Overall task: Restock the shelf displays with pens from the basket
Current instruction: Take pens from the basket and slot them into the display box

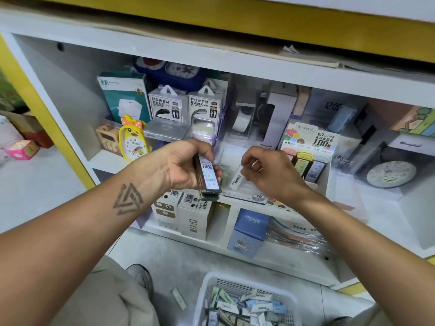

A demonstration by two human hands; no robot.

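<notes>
My left hand [186, 165] grips a stack of several slim dark cases [209, 178] with white labels, held in front of the shelf. My right hand [268, 171] has curled fingers and pinches a white slim case [236, 178] over the display box [308, 147] printed "0.7 HB 100". That display holds upright yellow, pink and dark cases. A white plastic basket [207, 290] on the floor below holds several loose pastel cases. One green case [180, 298] lies on the floor left of the basket.
The white shelf [113, 161] carries power bank boxes [186, 107], a yellow duck clock [133, 140], a tape dispenser and a round clock at right. Below stand a blue CRUHRE box [250, 231] and DIY boxes [193, 220]. My knee and shoe are at the lower left.
</notes>
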